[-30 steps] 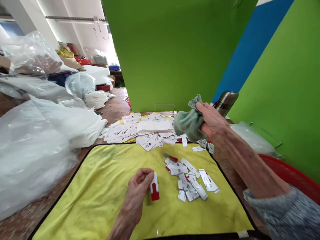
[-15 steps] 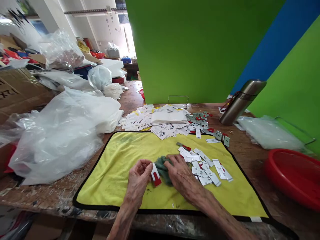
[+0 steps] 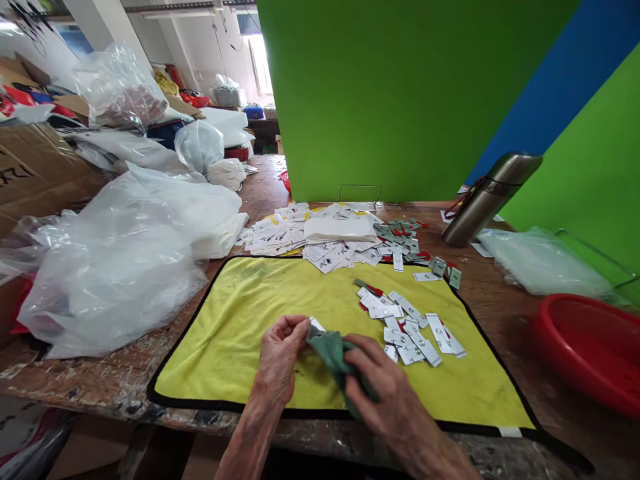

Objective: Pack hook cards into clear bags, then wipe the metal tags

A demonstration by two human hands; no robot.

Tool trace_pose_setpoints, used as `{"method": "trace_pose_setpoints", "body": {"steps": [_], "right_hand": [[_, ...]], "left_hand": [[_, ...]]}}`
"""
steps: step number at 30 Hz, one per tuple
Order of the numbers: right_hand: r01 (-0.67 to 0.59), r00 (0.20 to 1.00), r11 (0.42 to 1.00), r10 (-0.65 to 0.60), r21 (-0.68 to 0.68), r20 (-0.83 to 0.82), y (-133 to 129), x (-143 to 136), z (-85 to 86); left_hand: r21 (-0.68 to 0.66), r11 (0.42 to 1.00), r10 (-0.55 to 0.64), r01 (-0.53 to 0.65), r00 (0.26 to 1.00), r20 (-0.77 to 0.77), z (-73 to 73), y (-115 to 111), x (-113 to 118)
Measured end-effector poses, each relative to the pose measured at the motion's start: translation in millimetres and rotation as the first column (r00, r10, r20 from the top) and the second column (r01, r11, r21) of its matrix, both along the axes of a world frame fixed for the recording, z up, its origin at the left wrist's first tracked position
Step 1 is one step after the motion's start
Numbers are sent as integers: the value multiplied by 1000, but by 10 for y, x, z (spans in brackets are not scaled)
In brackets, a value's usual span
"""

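Note:
Between thumb and fingers, my left hand pinches a white metal piece above the yellow cloth; most of the piece is covered by a green rag. My right hand is closed on that green rag and presses it over the piece; the hand is slightly blurred. To the right of the hands, a loose pile of white metal pieces, some with red parts, lies on the yellow cloth.
Behind the cloth lie printed cards and grey-green pieces. A steel flask leans at the right, near a red basin. Plastic bags fill the left side. A green panel stands behind.
My right hand has moved toward me and lifted the green rag over the piece, whose red part is now hidden. My left hand still grips the piece.

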State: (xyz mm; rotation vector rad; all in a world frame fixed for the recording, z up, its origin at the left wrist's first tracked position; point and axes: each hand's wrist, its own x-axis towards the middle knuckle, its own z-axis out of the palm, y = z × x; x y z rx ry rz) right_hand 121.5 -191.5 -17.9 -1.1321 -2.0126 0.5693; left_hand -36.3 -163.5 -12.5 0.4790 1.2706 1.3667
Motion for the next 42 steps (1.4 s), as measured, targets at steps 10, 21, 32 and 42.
{"method": "trace_pose_setpoints", "body": {"steps": [10,21,32,42], "right_hand": [[-139,850,768,-232,-626,-473,84,-186,173],[-74,834,579,-411,-812,-369,-338,320,113],[-2,828,619,-440,-786,-349,-346,244,-104],[268,853,814,-449,-516,-266,41,257,276]], "left_hand": [[116,975,-160,191,958,-237,203,-57,207],[37,752,-96,659,165,-982,168,783,108],[-157,441,-163,884,-93,-982,142,1295,806],[-9,688,-508,725,474,-719,326,935,394]]}}
